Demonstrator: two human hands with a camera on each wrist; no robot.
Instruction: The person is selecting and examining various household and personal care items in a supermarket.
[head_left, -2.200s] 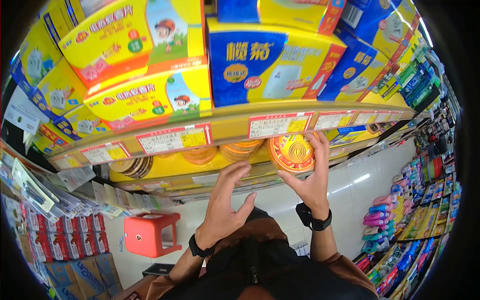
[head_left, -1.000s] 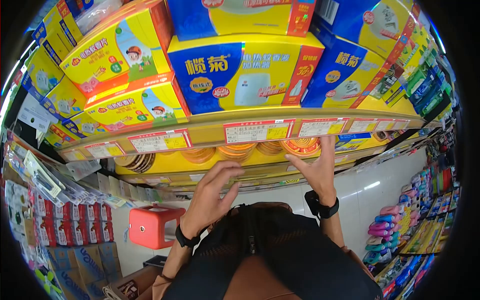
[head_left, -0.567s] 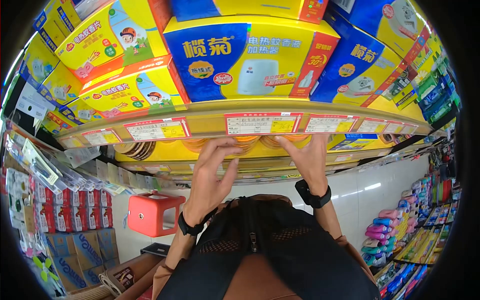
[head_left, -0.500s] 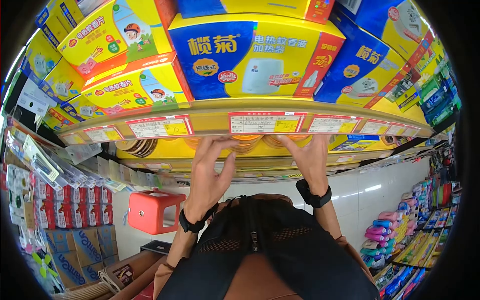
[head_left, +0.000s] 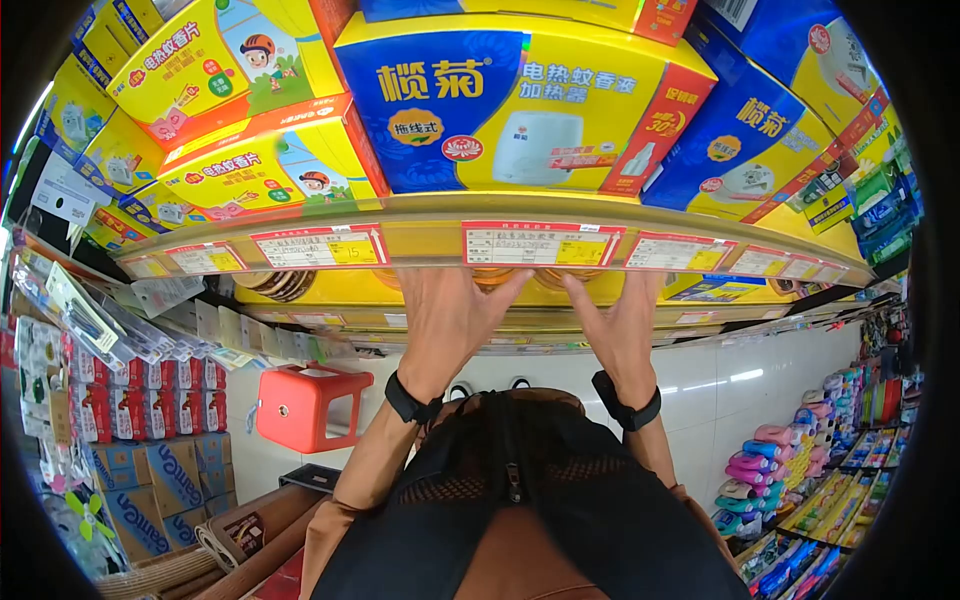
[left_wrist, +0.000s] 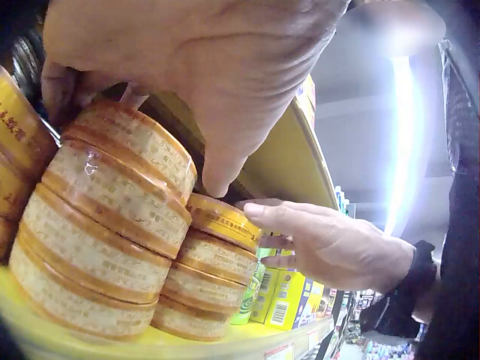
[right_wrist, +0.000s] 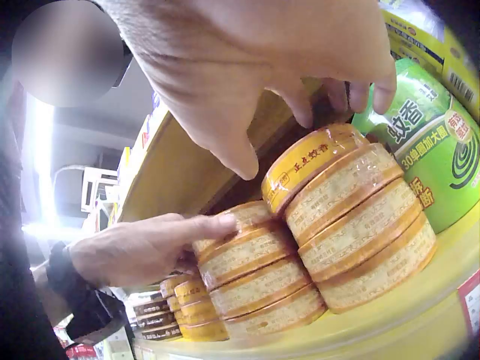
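Round packages stand stacked under the shelf edge. Over a pale-sided stack (left_wrist: 112, 202) in the left wrist view is my left hand (left_wrist: 195, 67), its thumb beyond the right side and fingertips by the left side of the top package. My right hand (right_wrist: 270, 67) spreads over the neighbouring stack, topped by a yellow-banded package (right_wrist: 311, 161); its thumb points down at the left and its fingers lie behind and to the right. In the head view both hands, left (head_left: 445, 320) and right (head_left: 618, 330), reach under the price-tag strip (head_left: 540, 246), fingertips hidden.
A green package (right_wrist: 442, 150) stands right of the stacks. The shelf (head_left: 440, 215) above holds blue-and-yellow boxes (head_left: 530, 110). Darker round packages (head_left: 280, 285) are at the left. Below are a red stool (head_left: 290, 410) and rolled mats (head_left: 240, 530) on the left.
My left hand has moved right and farther under the shelf edge, and its fingertips have gone out of the head view. My right hand has stayed nearly in place.
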